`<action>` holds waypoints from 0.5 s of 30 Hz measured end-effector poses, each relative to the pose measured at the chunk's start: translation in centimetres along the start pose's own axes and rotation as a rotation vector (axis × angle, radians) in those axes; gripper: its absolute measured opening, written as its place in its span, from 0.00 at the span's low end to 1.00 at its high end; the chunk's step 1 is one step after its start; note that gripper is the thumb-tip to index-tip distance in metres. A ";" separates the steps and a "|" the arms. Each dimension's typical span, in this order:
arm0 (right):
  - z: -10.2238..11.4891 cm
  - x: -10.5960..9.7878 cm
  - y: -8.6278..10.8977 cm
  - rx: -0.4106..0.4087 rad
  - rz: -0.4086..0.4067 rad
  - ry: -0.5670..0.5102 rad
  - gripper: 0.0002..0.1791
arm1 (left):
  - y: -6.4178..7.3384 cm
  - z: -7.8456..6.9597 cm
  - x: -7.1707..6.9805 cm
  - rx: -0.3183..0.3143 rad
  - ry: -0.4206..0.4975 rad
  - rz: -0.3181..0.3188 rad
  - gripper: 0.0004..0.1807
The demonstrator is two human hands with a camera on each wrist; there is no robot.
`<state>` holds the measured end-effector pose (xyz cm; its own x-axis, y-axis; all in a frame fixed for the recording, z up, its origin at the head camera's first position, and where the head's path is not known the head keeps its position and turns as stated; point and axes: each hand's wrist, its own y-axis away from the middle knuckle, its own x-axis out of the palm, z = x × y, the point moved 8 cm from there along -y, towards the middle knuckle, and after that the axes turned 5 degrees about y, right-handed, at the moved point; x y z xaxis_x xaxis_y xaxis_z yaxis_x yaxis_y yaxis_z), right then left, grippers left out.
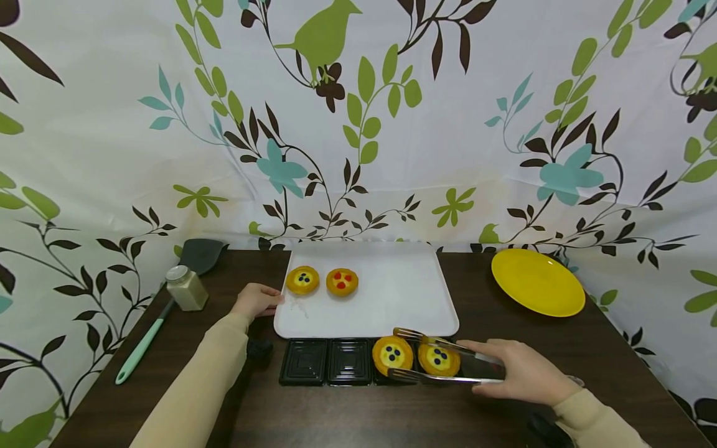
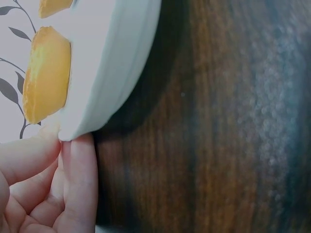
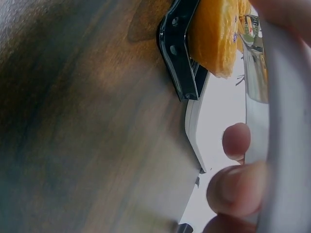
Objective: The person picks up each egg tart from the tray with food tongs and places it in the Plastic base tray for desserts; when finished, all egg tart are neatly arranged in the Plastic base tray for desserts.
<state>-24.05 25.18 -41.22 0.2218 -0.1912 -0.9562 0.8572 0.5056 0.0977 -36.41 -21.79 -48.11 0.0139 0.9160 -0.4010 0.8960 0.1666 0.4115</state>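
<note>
Tongs (image 1: 467, 351) gripped in the right hand (image 1: 523, 372) flank two tarts (image 1: 439, 361) on a black container (image 1: 303, 362); left-hand fingers (image 1: 269, 300) pinch a white tray (image 1: 398, 289). Two more tarts (image 1: 303, 280) lie there.

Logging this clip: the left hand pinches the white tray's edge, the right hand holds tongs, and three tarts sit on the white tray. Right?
Not three: the head view shows two tarts on the white tray. The left hand does pinch its edge, and the right hand does hold tongs.
</note>
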 end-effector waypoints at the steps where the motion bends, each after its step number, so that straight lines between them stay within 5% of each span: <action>1: 0.0 0.0 0.0 0.001 0.000 0.006 0.38 | 0.0 0.0 0.0 -0.002 0.000 0.000 0.17; 15: -0.3 0.0 0.1 0.024 -0.007 0.021 0.39 | -0.1 0.0 0.0 0.006 0.002 0.002 0.17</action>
<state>-24.08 25.49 -41.31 0.2065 -0.1766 -0.9624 0.8697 0.4837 0.0978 -36.54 -21.82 -48.13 0.0148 0.9171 -0.3984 0.8988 0.1624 0.4072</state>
